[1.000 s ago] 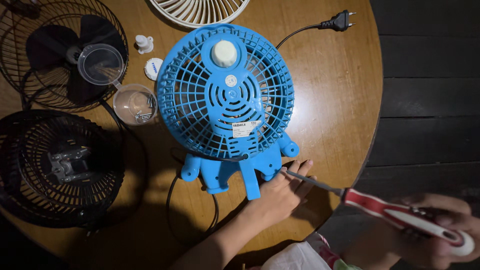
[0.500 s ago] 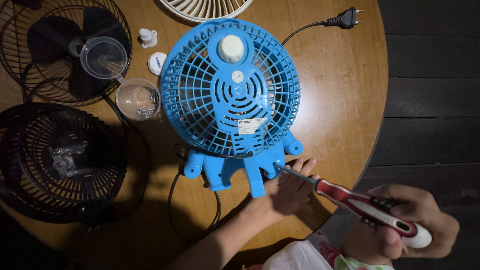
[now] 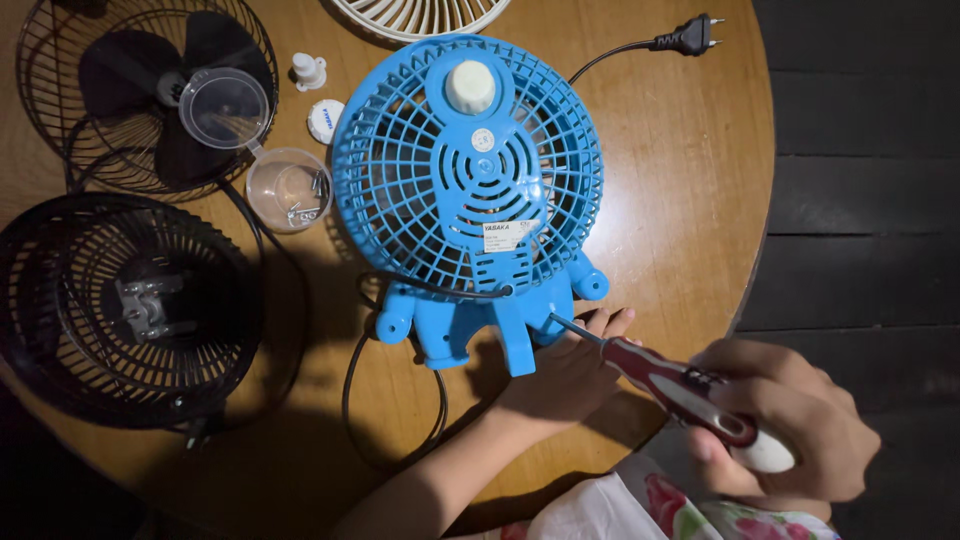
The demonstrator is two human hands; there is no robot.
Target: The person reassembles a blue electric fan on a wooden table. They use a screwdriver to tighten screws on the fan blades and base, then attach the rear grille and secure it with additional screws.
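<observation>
Blue fan lies face-down on the table; red-white screwdriver tip touches its base.

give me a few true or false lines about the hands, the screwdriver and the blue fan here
1. The right hand grips a screwdriver with a red and white handle. True.
2. The screwdriver tip points at the base of the blue fan. True.
3. The left hand lies flat on the black fan cage. False: it rests against the blue fan's base, far from the black fan cage.
4. The power plug sits in a wall socket. False: it lies loose on the wooden table.
5. A clear cup left of the blue fan holds small metal parts. True.
</observation>
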